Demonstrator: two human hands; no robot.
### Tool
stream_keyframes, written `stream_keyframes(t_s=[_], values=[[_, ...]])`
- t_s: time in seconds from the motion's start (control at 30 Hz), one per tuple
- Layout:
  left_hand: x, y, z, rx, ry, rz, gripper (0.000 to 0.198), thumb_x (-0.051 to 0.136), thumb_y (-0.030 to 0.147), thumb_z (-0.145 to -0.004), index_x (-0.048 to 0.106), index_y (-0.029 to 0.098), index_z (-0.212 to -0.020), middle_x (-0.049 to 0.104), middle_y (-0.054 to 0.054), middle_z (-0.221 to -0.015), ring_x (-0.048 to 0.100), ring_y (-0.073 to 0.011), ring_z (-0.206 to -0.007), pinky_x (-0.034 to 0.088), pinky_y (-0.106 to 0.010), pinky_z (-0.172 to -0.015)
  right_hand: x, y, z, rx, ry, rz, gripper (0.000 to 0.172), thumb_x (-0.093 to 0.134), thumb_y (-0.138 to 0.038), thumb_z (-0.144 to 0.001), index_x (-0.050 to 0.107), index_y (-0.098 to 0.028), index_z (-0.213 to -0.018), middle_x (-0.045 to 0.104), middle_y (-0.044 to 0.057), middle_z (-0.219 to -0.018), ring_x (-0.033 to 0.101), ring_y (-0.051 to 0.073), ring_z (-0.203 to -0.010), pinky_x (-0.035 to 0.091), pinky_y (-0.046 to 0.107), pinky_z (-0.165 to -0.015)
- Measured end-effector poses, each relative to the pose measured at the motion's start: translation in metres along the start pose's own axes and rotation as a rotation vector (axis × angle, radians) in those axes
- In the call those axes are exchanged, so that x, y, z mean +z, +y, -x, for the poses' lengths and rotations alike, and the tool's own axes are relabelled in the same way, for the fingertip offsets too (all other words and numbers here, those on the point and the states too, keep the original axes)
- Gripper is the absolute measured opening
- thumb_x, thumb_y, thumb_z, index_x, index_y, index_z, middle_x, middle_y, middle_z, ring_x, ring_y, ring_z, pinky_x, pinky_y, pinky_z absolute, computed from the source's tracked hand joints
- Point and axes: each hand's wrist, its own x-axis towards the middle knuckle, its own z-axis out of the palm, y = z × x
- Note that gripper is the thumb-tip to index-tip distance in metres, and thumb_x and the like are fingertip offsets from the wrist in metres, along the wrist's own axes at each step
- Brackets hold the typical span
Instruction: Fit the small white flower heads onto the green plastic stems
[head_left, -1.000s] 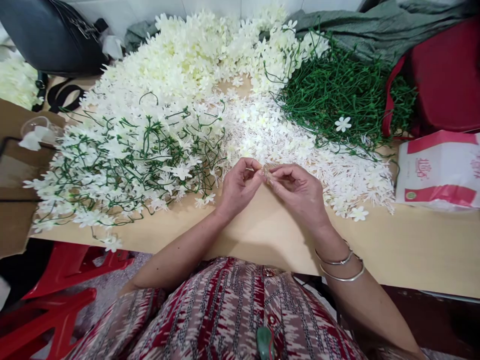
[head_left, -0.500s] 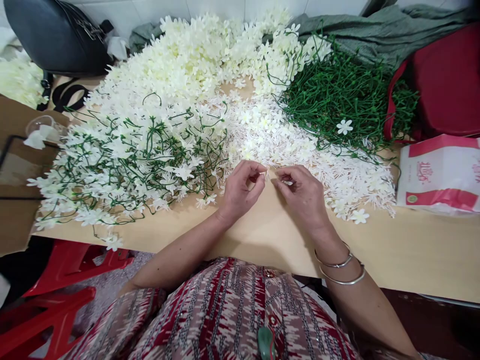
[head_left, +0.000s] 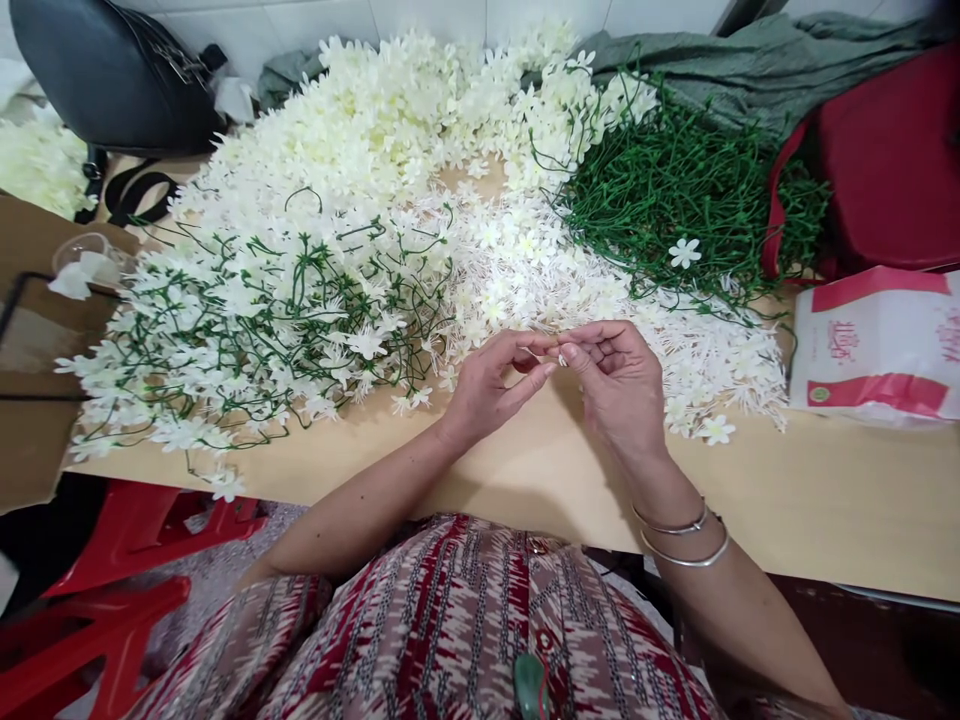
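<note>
My left hand [head_left: 491,385] is closed in a pinch on a thin white flower stamen, mostly hidden by the fingers. Its fingertips meet those of my right hand [head_left: 619,375], which is also pinched, with a tiny white bit [head_left: 562,360] showing at the thumb. What exactly the right fingers grip is hidden. Just beyond both hands spreads a heap of loose white stamens [head_left: 720,365]. Left of them lie white artificial flowers joined to green stems [head_left: 300,330]. Bare green plastic stems [head_left: 675,190] are heaped at the back right, with one white blossom [head_left: 684,252] on top.
White and cream petals [head_left: 375,120] are piled along the back. A black bag [head_left: 120,80] and a cardboard box [head_left: 45,400] stand at the left. On the right are a red bag [head_left: 892,160] and a white-and-red packet [head_left: 874,345]. Red stools [head_left: 142,530] stand below the table edge.
My hands were slightly apart and have come together at the fingertips. The left moved a little right, and the right hand turned inward to meet it.
</note>
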Motion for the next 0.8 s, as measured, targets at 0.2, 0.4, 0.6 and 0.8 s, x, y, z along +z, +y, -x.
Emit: stream_keyframes(t_s=[0.2,0.4,0.6,0.8], values=[[0.001,-0.007,0.003,-0.053,-0.01,0.022,0.022,0.075,0.029,-0.094,0.072,0.021,-0.114,0.068,-0.009,-0.111,0.067,-0.0148,-0.094,0.062,-0.026,-0.076,0.0,0.004,0.001,0.011,-0.077,0.004,0.011,0.068,-0.03,-0.096,0.066,-0.029,-0.107,0.075,0.003,-0.117,0.075,0.017,-0.105,0.062,0.038,-0.097],[0.002,-0.012,0.006,-0.048,0.017,0.008,0.014,0.077,0.027,-0.093,0.075,0.021,-0.106,0.064,-0.009,-0.112,0.061,-0.0184,-0.111,0.06,-0.03,-0.087,-0.001,0.004,0.004,0.042,-0.215,-0.021,0.015,0.06,-0.035,-0.102,0.063,-0.03,-0.116,0.064,0.007,-0.142,0.068,0.021,-0.13,0.054,0.046,-0.114],[-0.001,-0.01,0.004,-0.096,0.052,0.039,0.01,0.074,0.031,-0.095,0.075,0.021,-0.097,0.069,-0.007,-0.105,0.062,-0.0178,-0.103,0.055,-0.03,-0.083,-0.003,-0.006,0.004,0.11,-0.244,-0.065,0.019,0.056,-0.041,-0.104,0.063,-0.031,-0.118,0.064,0.008,-0.144,0.069,0.022,-0.127,0.057,0.046,-0.11],[-0.004,-0.01,0.002,-0.241,0.097,0.173,0.018,0.073,0.037,-0.095,0.073,0.02,-0.09,0.068,-0.005,-0.093,0.06,-0.0139,-0.082,0.049,-0.028,-0.074,-0.005,-0.019,0.002,0.045,-0.17,0.107,0.018,0.072,-0.034,-0.093,0.07,-0.029,-0.111,0.075,0.003,-0.11,0.071,0.018,-0.103,0.06,0.035,-0.093]])
